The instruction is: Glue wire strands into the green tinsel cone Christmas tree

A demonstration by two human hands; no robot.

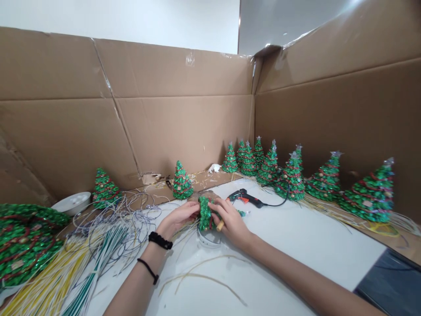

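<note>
Between both hands, in the middle of the head view, is a small green Christmas tree (pixel 205 214). It is tilted over, and a pale star tip shows past my right hand. The fingers of my left hand (pixel 179 218) pinch its left side. My right hand (pixel 232 221) closes on its right side, with a short wooden handle (pixel 220 225) also in the fingers; the other end of that tool is hidden. Just below the tree sits a small clear round dish (pixel 210 242). A black glue gun (pixel 246 197) with an orange trigger lies beyond my right hand.
Finished trees with stars (pixel 329 175) line the right and back. Two starless trees (pixel 104 188) (pixel 182 181) stand left, near a white bowl (pixel 72 203). Bundled yellow and green strands (pixel 101 254) and tangled wires spread at left. Cardboard walls (pixel 184 123) enclose the white table (pixel 296 263).
</note>
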